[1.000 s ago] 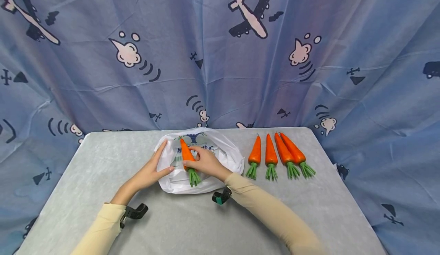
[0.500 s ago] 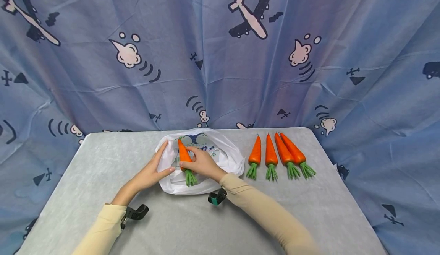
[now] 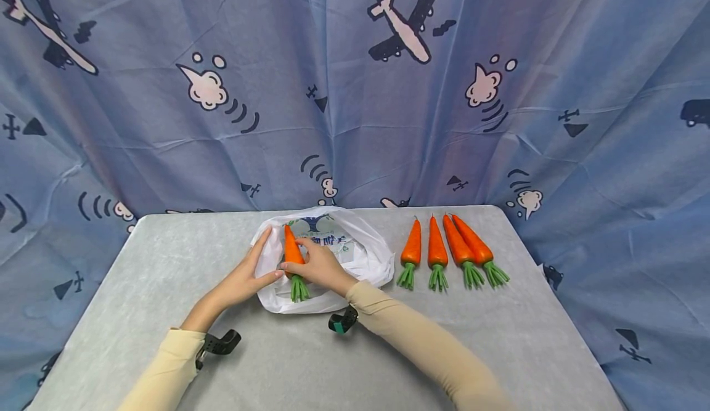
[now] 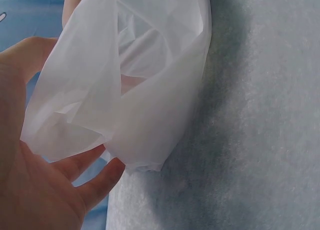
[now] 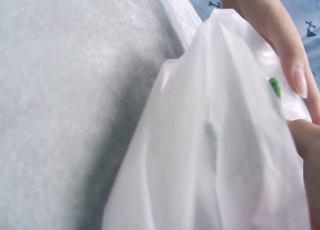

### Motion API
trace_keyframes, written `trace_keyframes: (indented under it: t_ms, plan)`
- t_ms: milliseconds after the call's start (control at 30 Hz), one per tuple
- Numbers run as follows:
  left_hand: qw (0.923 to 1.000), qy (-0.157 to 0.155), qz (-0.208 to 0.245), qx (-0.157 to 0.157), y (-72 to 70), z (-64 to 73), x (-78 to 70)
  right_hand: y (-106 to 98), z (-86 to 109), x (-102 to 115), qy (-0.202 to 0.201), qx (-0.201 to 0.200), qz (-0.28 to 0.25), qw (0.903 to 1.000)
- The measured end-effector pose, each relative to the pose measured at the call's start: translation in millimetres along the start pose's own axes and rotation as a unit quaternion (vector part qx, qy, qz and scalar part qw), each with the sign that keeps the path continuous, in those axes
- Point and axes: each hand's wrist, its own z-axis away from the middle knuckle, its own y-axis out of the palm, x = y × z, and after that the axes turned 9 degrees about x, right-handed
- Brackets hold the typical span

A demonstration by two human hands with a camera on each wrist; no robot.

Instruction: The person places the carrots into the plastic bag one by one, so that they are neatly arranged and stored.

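- A blue curtain (image 3: pixel 222 152) printed with planes and puffs of cloud hangs beyond both hands and to either side.
- A pale grey desk (image 3: pixel 161 263) spreads beneath and around the hands.
- Two cream sleeves (image 3: pixel 424 346) lead from the near side up to the hands, one on each arm.
- A white plastic bag (image 3: pixel 381 266) lies with its mouth open between the left hand and the loose carrots, blue and green print showing inside.
- The left hand (image 3: pixel 244 275) is at the bag's left edge, thumb and fingers spread apart against the plastic.
- The right hand (image 3: pixel 320 266) reaches over the bag and pinches a carrot between thumb and fingers. The two thumbs are close together; whether they touch, I cannot tell.
- Four loose orange carrots (image 3: pixel 437 241) lie to the right of the right hand, green tops toward the person; the two farthest from it touch each other.
- The held carrot (image 3: pixel 292 248) is at the bag's mouth, between the hands, tip pointing away and green top toward the person.
- Small black wrist devices (image 3: pixel 222 342) sit just below each hand.
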Motion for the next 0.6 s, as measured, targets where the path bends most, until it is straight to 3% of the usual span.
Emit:
trace_keyframes:
  t_ms: [600]
  plan:
    - [1.0,-0.002,0.005,0.002,0.3,-0.6,0.7,12,-4.8,-1,0.001,0.019,-0.006,0.9998]
